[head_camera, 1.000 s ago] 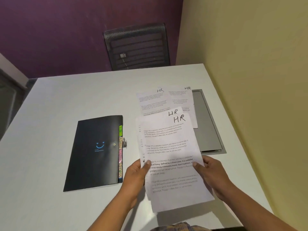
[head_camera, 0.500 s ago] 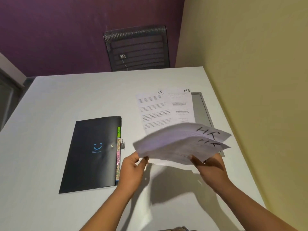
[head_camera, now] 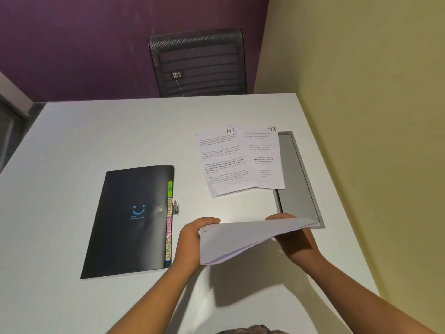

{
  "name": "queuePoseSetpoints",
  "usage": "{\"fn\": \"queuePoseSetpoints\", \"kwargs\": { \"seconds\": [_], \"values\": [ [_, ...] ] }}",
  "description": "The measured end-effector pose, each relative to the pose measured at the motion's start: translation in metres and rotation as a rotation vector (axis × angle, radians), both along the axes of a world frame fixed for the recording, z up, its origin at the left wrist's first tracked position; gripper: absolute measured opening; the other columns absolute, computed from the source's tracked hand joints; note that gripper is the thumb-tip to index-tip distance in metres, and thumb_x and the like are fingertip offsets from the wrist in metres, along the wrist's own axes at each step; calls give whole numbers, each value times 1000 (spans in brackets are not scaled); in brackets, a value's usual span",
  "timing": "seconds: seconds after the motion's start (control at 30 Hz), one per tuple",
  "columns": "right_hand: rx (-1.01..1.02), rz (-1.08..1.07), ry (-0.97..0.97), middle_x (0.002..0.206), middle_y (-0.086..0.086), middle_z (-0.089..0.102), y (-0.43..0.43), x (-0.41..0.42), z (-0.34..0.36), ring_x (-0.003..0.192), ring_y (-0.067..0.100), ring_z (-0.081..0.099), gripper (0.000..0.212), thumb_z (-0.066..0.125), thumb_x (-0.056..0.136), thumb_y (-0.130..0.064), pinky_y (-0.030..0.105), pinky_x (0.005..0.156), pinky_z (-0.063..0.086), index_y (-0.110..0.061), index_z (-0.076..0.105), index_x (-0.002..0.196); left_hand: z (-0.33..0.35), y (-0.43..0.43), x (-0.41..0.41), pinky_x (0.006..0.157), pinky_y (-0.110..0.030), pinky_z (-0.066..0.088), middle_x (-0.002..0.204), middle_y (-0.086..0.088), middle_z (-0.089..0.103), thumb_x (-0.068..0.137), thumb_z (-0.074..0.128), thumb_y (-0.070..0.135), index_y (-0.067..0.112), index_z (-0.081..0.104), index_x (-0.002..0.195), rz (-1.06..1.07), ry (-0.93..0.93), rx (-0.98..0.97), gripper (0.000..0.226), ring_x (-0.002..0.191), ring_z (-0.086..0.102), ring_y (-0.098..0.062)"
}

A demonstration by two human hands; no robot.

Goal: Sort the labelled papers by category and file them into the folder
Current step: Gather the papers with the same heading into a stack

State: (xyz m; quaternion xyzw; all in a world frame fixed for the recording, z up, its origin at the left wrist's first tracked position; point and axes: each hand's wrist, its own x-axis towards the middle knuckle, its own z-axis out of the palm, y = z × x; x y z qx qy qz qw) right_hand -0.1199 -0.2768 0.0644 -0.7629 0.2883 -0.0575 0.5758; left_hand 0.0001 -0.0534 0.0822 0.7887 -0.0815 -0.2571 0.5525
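White table [head_camera: 96,141]: left hand [head_camera: 191,239] and right hand [head_camera: 297,239] both pinch the tilted paper stack [head_camera: 240,239] right of the folder [head_camera: 130,220]; loose sheets could slide out!

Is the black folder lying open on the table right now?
No, the black folder lies closed, its smiley cover facing up and its coloured tabs showing along the right edge.

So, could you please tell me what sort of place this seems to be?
Probably a small office or meeting room: a black mesh office chair stands at a white desk, and on the desk lie a black folder with labelled tabs and printed sheets marked HR.
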Motion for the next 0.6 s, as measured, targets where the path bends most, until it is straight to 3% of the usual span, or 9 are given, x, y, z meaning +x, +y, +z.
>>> {"fn": "queuePoseSetpoints", "kwargs": {
  "seconds": [0.07,0.13,0.2,0.23,0.3,0.47,0.53,0.6],
  "values": [
    [-36,-31,27,67,-13,70,-1,3,1,68,5,66,23,71,89,-9,12,64,50,-28,65,78,2,0,4,75,-11,51,98,2,73,80,62,-19,12,75,95,0,-45,-15,37,88,68,-6],
    [-22,-63,18,75,-22,75,-2,7,7,72,-4,70,14,74,89,-17,10,59,50,-30,70,85,3,-2,10,71,-10,49,86,0,76,84,60,-16,16,78,90,27,-65,-45,37,81,67,-6],
    [17,-50,20,86,-18,78,-2,16,11,81,-2,73,14,74,89,-17,12,63,54,-29,73,97,4,-3,15,61,-7,47,68,-3,71,91,62,-6,15,77,83,66,-44,-101,27,65,65,4],
    [28,-44,33,92,-16,78,-2,21,12,84,-2,73,17,74,90,-17,14,66,56,-28,73,103,6,-4,19,60,-9,49,67,0,73,93,62,-1,16,76,86,94,-7,-140,24,65,68,1],
    [52,-39,64,99,-14,77,-3,34,14,86,-1,73,20,73,90,-17,16,67,58,-24,72,108,5,-4,26,64,-19,56,84,-1,80,96,61,4,16,75,95,154,76,-199,19,77,75,-15],
    [184,-13,25,92,-7,78,-14,73,14,82,13,74,18,65,94,-41,28,69,57,-25,74,93,4,-4,49,76,-41,62,94,-11,79,98,58,9,7,72,107,273,146,-220,17,86,76,-29],
    [205,-143,39,85,-1,74,-26,100,6,72,16,69,29,58,96,-45,30,63,54,-22,71,86,3,-3,61,75,-39,63,93,-11,79,98,57,9,7,72,107,318,160,-224,18,83,76,-26],
    [163,-253,85,92,4,76,-42,131,-6,68,12,70,24,59,98,-37,27,59,56,-18,72,91,0,-3,73,73,-36,63,93,-9,79,99,57,10,10,73,106,360,183,-235,18,82,76,-23]
  ]
}}
